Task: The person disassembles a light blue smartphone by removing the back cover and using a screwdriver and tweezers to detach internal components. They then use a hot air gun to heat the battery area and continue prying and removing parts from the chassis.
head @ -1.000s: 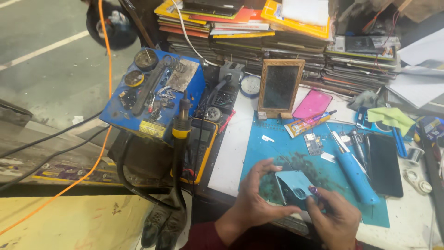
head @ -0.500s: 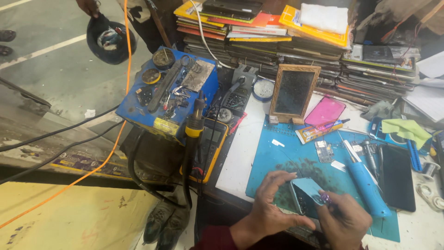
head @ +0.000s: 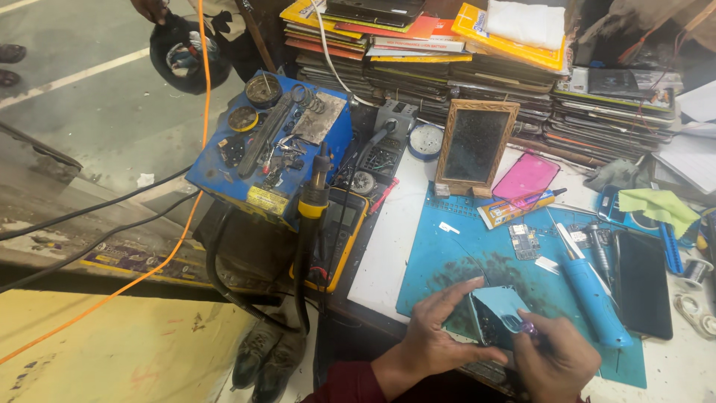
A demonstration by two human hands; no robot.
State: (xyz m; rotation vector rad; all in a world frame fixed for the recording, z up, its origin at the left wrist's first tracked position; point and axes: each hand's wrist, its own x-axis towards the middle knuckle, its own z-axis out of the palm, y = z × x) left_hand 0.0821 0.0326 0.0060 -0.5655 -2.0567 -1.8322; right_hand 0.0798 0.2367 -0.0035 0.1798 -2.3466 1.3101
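Light-blue phone [head: 498, 313], opened at its dark inner edge, tilted above the blue mat [head: 477, 257] at the worktop's near edge. Left hand [head: 440, 339] clamped on the phone's side; right hand [head: 552, 358] closed on a purple-tipped tool [head: 526, 327] touching it.

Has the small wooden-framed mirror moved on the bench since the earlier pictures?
No. The mirror stands at the blue mat's far edge, as before; only the camera shifted.
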